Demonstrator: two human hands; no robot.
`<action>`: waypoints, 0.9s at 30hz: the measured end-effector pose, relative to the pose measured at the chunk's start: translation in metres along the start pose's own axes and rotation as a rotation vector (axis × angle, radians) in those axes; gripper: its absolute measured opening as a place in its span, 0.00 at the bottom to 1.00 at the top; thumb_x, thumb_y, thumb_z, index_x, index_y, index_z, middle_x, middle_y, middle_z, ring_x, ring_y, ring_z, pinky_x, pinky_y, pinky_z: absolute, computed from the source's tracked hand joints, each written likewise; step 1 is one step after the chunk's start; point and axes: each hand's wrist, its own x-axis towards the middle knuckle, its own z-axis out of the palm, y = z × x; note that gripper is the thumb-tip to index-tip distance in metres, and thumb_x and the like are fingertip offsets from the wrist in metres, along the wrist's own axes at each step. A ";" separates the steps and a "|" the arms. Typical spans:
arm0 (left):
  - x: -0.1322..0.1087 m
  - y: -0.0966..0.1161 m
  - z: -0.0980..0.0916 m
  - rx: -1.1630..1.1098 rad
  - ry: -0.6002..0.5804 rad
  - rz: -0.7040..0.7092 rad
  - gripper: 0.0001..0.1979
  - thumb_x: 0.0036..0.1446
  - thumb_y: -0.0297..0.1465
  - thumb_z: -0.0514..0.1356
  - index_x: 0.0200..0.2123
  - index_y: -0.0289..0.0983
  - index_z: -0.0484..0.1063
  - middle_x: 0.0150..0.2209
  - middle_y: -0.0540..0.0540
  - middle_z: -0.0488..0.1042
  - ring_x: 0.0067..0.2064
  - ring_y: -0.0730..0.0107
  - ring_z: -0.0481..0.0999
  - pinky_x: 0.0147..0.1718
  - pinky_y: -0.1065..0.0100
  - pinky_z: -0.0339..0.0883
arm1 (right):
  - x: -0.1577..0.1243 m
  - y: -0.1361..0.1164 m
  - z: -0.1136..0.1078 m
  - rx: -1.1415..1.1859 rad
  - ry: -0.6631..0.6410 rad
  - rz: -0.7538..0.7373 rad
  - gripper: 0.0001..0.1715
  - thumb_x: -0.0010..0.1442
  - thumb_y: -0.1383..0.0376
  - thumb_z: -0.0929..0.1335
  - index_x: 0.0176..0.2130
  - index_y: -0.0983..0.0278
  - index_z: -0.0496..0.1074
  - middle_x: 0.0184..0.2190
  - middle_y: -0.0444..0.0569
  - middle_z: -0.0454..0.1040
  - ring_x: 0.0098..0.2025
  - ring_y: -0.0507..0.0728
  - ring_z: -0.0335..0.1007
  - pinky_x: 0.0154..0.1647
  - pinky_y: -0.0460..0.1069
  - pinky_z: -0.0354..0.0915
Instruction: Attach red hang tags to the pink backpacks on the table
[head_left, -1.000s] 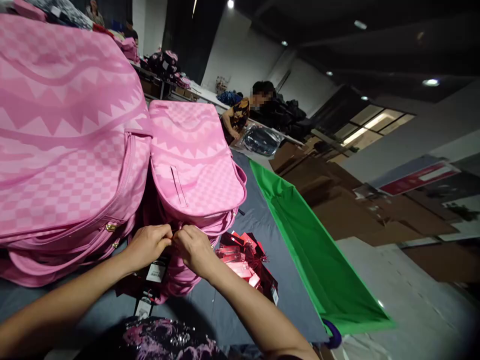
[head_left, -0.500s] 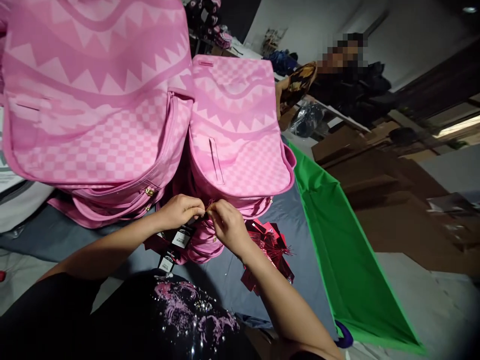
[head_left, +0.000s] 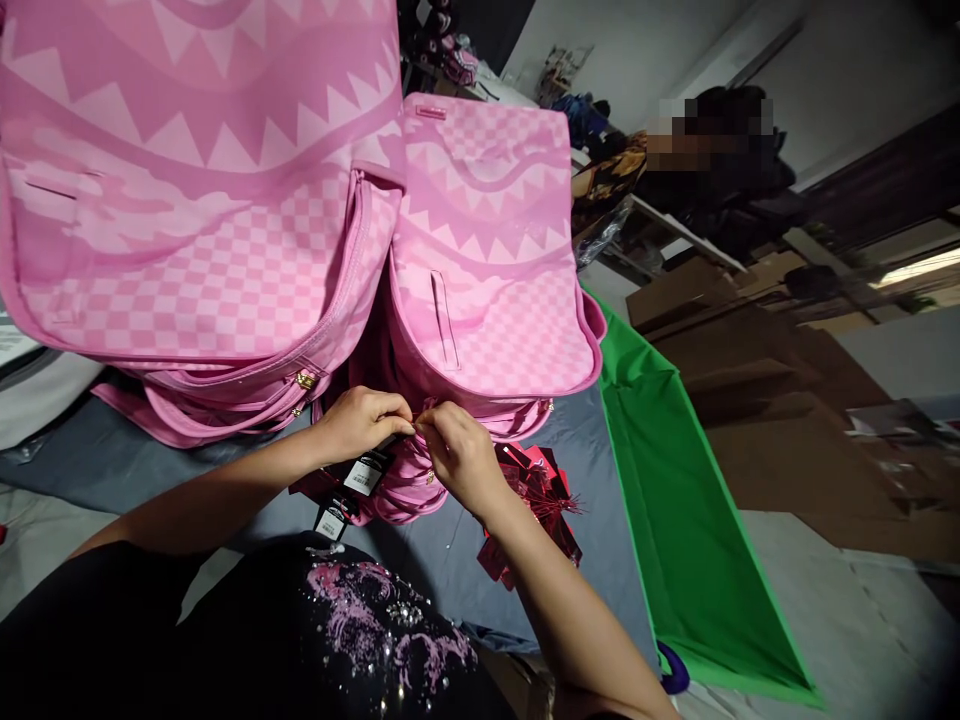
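My left hand (head_left: pixel 367 422) and my right hand (head_left: pixel 457 450) meet fingertip to fingertip below the smaller pink backpack (head_left: pixel 495 260). Both are closed in a pinch on a thin reddish string, mostly hidden by the fingers. Under them, a bunched pink strap part (head_left: pixel 412 490) lies on the grey cloth. A black hang tag (head_left: pixel 365 474) with a white barcode label is below my left hand, and a second black tag (head_left: pixel 331 522) lies nearer my body. Beside my right forearm rests a pile of shiny red tags (head_left: pixel 531 500) with loose red strings.
A larger pink backpack (head_left: pixel 202 220) with a shark-teeth print stands at the left. Grey cloth (head_left: pixel 600 530) covers the work surface, with green fabric (head_left: pixel 697 520) along its right side. Cardboard boxes (head_left: pixel 795 430) stand farther right. Another person (head_left: pixel 611 175) is in the background.
The view has shifted slightly, so the backpacks appear a little farther right. My hands keep the same pinch at nearly the same spot. The other person's arm has moved.
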 end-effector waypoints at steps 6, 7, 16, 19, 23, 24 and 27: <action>-0.001 0.001 0.002 0.169 -0.022 0.014 0.06 0.61 0.26 0.60 0.34 0.36 0.78 0.33 0.50 0.80 0.34 0.71 0.77 0.34 0.72 0.62 | 0.000 -0.002 0.003 -0.141 -0.041 -0.012 0.11 0.69 0.69 0.61 0.39 0.66 0.71 0.32 0.50 0.70 0.34 0.56 0.64 0.35 0.50 0.60; -0.001 0.000 0.002 0.201 -0.029 0.006 0.06 0.61 0.26 0.60 0.35 0.36 0.78 0.33 0.50 0.80 0.34 0.71 0.78 0.35 0.72 0.62 | 0.000 -0.002 0.004 -0.183 -0.053 -0.021 0.11 0.70 0.70 0.60 0.39 0.66 0.71 0.32 0.50 0.70 0.34 0.56 0.62 0.35 0.50 0.59; 0.005 0.001 0.003 0.442 -0.154 -0.058 0.09 0.61 0.25 0.55 0.28 0.37 0.71 0.28 0.50 0.75 0.30 0.70 0.74 0.31 0.69 0.56 | 0.003 -0.004 0.010 -0.391 -0.060 -0.052 0.07 0.66 0.70 0.64 0.34 0.66 0.70 0.29 0.47 0.69 0.31 0.56 0.61 0.32 0.51 0.57; 0.007 0.006 0.006 0.402 -0.141 -0.115 0.07 0.58 0.24 0.55 0.28 0.37 0.69 0.26 0.51 0.73 0.29 0.71 0.72 0.29 0.70 0.55 | 0.002 -0.005 0.009 -0.303 -0.040 -0.073 0.06 0.64 0.71 0.64 0.35 0.65 0.69 0.30 0.48 0.70 0.32 0.57 0.63 0.32 0.51 0.59; 0.006 0.010 0.000 0.246 -0.145 -0.019 0.08 0.63 0.32 0.59 0.32 0.36 0.73 0.29 0.49 0.75 0.31 0.70 0.73 0.30 0.70 0.64 | -0.013 0.008 0.016 -0.232 0.041 -0.065 0.09 0.60 0.76 0.64 0.35 0.62 0.66 0.30 0.47 0.70 0.31 0.57 0.66 0.30 0.51 0.61; 0.007 0.010 -0.005 0.253 -0.105 -0.009 0.09 0.64 0.36 0.59 0.35 0.36 0.74 0.32 0.48 0.76 0.33 0.70 0.74 0.32 0.69 0.67 | -0.015 0.018 0.020 -0.254 0.061 -0.104 0.11 0.60 0.77 0.63 0.36 0.61 0.66 0.30 0.47 0.70 0.31 0.57 0.67 0.30 0.51 0.61; 0.014 0.011 -0.024 0.309 0.045 -0.014 0.13 0.66 0.41 0.58 0.42 0.37 0.74 0.41 0.44 0.76 0.39 0.69 0.76 0.40 0.65 0.73 | -0.014 0.048 0.030 -0.293 0.079 -0.261 0.14 0.59 0.78 0.63 0.38 0.60 0.66 0.31 0.46 0.71 0.31 0.56 0.69 0.30 0.49 0.65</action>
